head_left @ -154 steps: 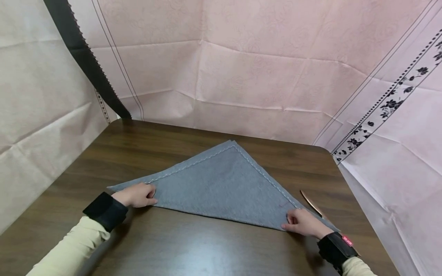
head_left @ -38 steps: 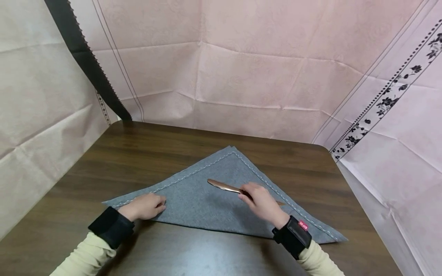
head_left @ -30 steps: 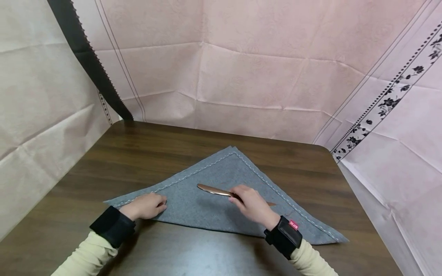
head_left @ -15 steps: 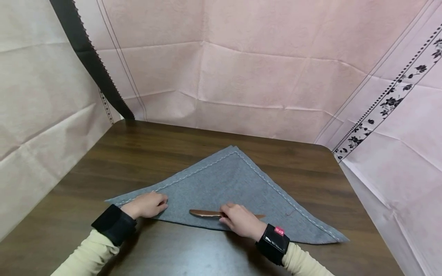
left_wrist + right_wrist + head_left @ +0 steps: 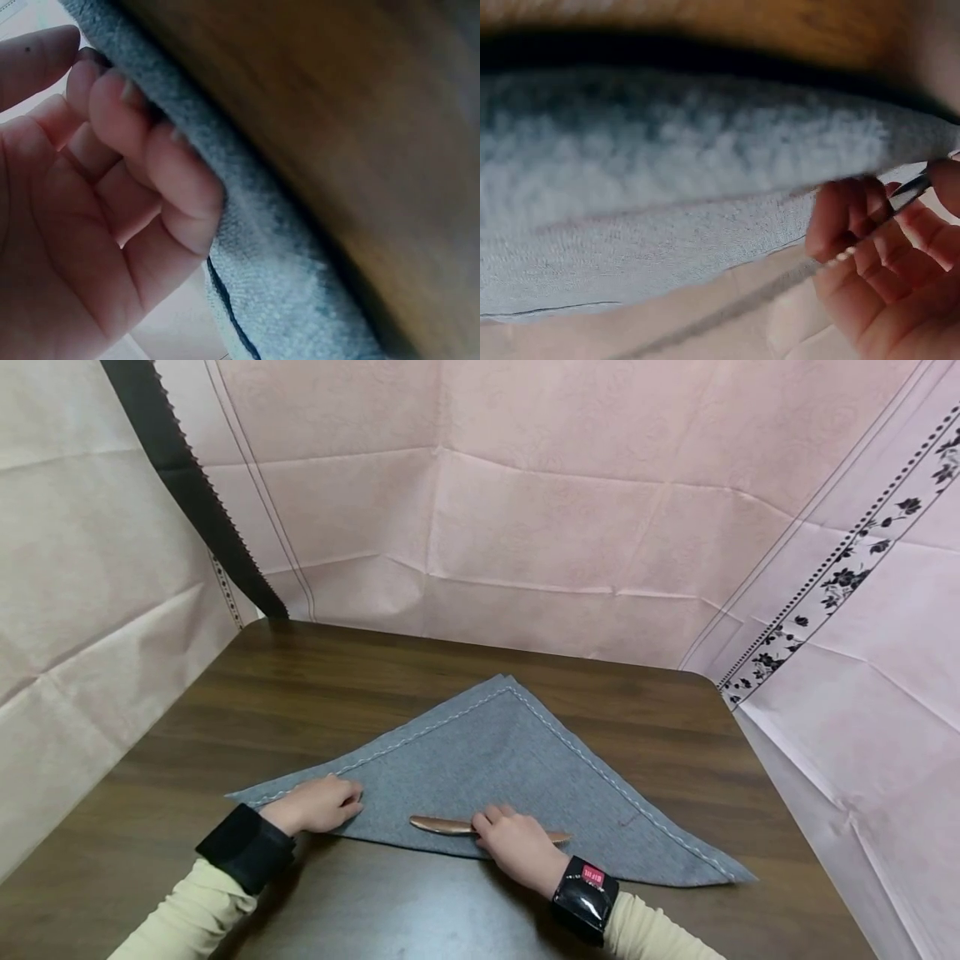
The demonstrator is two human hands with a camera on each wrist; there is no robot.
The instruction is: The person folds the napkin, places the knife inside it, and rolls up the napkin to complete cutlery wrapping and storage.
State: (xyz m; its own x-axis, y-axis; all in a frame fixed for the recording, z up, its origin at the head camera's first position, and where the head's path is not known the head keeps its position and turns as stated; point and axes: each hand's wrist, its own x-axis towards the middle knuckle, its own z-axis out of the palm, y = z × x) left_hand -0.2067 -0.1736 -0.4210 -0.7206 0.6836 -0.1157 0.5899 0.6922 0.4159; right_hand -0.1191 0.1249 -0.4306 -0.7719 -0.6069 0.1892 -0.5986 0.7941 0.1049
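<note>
"Knife (image 5: 442, 826): how is it held?"

"By the right hand (image 5: 519, 847), whose fingers are wrapped round its handle. It is held low over the near part of the cloth (image 5: 487, 760); whether the two are touching cannot be told."

"And the left hand (image 5: 318, 803)?"

"It is rested on the cloth's left part, fingers bent inward."

"What materials are shown?"

"Smooth, coppery metal; grey-blue weave, laid as a triangle on the wood-grained counter (image 5: 337, 693), its far sides edged with pale stitching (image 5: 570, 746)."
</note>
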